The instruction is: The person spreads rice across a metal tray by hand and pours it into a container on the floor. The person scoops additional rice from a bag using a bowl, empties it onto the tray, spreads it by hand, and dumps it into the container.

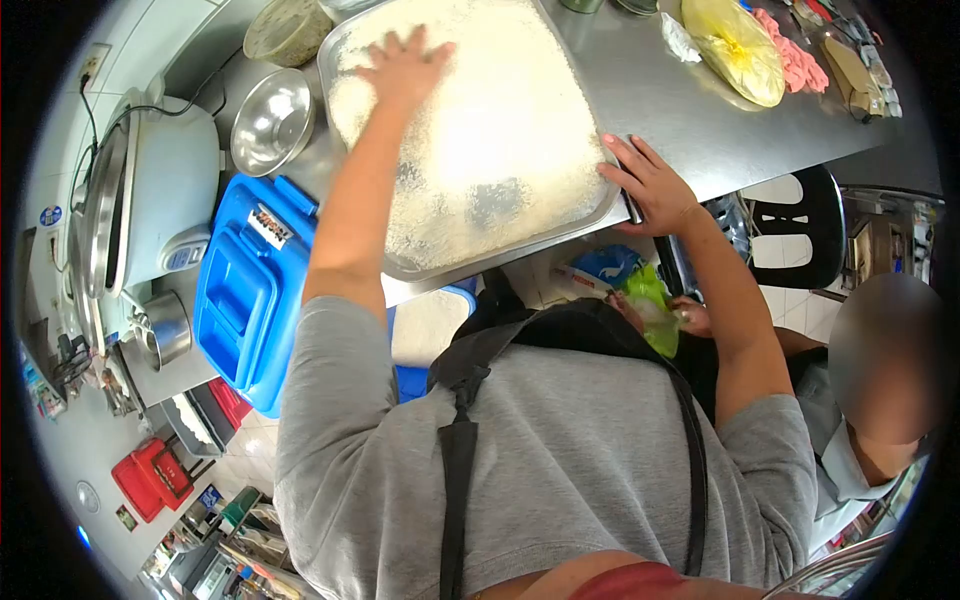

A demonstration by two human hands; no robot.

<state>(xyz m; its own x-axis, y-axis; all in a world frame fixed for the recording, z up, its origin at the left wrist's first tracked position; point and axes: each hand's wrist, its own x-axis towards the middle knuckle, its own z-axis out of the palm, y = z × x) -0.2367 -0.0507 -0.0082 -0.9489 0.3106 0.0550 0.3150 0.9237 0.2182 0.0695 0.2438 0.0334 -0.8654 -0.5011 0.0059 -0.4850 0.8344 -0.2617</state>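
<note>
A large metal tray [600, 212], coated with pale white crumbs or coarse flour [480, 130], lies on the steel table. My left hand [405, 72] is flat on the crumbs near the tray's far left corner, fingers spread. At the near right corner, my right hand [648, 180] grips the tray's rim, with its fingers over the edge. A narrow dark strip [632, 207] shows beside that hand; I cannot tell what it is. The crumbs are thin at the near side, where bare metal shows.
A steel bowl [272, 122] and a tub [288, 32] stand left of the tray, near a blue lid [245, 290]. A yellow bag [735, 50] lies on the steel table [640, 90]. Another person sits at right, hands at a green bag [655, 305]. A black chair [800, 230] stands beyond.
</note>
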